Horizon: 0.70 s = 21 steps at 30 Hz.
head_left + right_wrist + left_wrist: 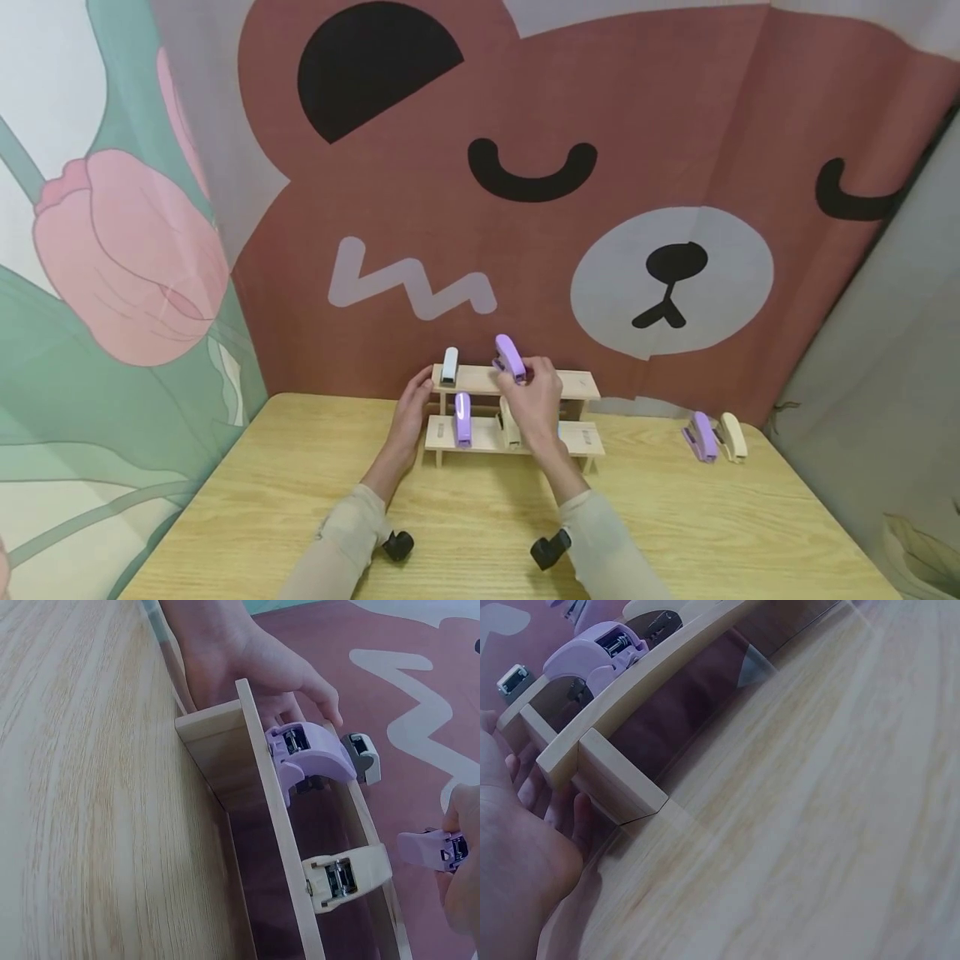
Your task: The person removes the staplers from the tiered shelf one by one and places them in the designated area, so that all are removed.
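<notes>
Staplers and two-tier stand, one stapler in hand

Backdrop cloth (pixel 637 117), reddish-brown, printed with a bear's face; behind the table.
Table (pixel 720 533), pale yellow wood-grain top.
Stand (pixel 471 379), light wood, two stepped tiers, on the table.
Left hand (pixel 407 417): at the stand's left end, fingers loosely extended against the upper tier (pixel 579 384).
Right hand (pixel 537 404): thumb and fingers pinching the held stapler (pixel 510 356), purple plastic, raised above the upper tier, apart from it.
Lower tier (pixel 587 439): glossy purple stapler (pixel 462 419) at left; cream stapler (pixel 511 427) right of it, partly hidden by the right hand.
Table, right: lilac stapler (pixel 703 435) just beside a pale-yellow stapler (pixel 732 436).
Upper tier, left: small white stapler (pixel 450 363), grey base.
</notes>
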Tool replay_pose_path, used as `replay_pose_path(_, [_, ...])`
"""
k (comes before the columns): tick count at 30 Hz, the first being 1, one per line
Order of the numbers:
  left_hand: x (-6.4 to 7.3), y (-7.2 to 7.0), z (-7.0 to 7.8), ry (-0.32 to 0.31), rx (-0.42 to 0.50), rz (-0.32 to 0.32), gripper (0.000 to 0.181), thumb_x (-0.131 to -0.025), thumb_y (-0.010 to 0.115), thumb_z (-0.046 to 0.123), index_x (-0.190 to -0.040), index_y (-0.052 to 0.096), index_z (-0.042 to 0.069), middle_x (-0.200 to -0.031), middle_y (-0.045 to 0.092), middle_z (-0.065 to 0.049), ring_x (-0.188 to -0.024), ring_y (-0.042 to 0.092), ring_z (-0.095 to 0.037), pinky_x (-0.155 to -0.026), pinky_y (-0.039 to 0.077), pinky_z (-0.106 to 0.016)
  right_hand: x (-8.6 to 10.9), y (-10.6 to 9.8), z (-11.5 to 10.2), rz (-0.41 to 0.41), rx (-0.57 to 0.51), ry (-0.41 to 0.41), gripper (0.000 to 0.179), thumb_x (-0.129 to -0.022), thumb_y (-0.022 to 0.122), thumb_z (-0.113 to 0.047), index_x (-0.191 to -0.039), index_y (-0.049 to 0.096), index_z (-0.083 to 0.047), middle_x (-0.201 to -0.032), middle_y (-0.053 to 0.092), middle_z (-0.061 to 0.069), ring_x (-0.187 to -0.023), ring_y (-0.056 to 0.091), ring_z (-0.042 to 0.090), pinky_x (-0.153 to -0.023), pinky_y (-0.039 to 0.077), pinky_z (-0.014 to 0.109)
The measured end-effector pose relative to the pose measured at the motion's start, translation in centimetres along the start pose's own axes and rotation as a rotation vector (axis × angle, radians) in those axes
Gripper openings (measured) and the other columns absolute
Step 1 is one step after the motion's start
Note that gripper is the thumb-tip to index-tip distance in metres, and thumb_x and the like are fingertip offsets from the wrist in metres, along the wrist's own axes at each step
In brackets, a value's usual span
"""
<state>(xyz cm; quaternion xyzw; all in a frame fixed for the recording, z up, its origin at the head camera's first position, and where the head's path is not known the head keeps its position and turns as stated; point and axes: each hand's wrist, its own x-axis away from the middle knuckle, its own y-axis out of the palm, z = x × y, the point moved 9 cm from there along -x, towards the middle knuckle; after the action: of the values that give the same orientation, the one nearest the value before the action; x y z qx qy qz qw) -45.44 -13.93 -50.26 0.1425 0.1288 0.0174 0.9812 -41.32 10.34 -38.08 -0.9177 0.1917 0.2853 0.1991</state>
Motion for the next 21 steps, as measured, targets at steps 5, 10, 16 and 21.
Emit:
replay_pose_path(5, [-0.1,-0.1,-0.1,-0.034,0.021,-0.029,0.05,-0.109,0.051,0.034,-0.155,0.044,0.017,-0.148,0.048,-0.011,-0.125,0.047,-0.036,-0.11,0.033,-0.056,-0.1,-1.1,0.2,0.04,0.006,0.013,0.023,-0.076,0.081,-0.012,-0.095,0.07,-0.002,-0.09,0.061,0.007,-0.079,0.057,0.024,-0.066,0.049,0.037])
replay_pose_path(10, [0.4,-0.8,0.8,-0.057,0.007,-0.02,0.048,-0.11,0.049,0.028,-0.155,0.043,0.013,-0.148,0.047,-0.012,-0.126,0.046,-0.039,-0.109,0.032,-0.058,-0.1,-1.6,0.8,0.055,0.01,0.032,0.02,-0.079,0.074,-0.012,-0.096,0.069,-0.002,-0.091,0.059,0.007,-0.08,0.056,0.024,-0.066,0.049,0.035])
replay_pose_path(16, [1.7,0.2,2.8,-0.064,-0.006,-0.042,0.049,-0.11,0.048,0.026,-0.156,0.041,0.009,-0.148,0.047,-0.014,-0.126,0.045,-0.038,-0.109,0.031,-0.058,0.1,-2.8,1.9,0.091,0.048,0.028,0.026,-0.079,0.085,-0.018,-0.094,0.07,-0.002,-0.087,0.06,0.007,-0.077,0.056,0.023,-0.065,0.048,0.036])
replay_pose_path(21, [0.9,0.5,1.6,-0.062,0.01,-0.03,0.049,-0.109,0.05,0.033,-0.155,0.044,0.016,-0.147,0.048,-0.011,-0.124,0.047,-0.038,-0.109,0.033,-0.056,-0.3,-4.2,3.1,0.092,0.068,0.013,0.027,-0.08,0.086,-0.014,-0.095,0.07,0.003,-0.088,0.061,0.01,-0.078,0.058,0.024,-0.066,0.05,0.035])
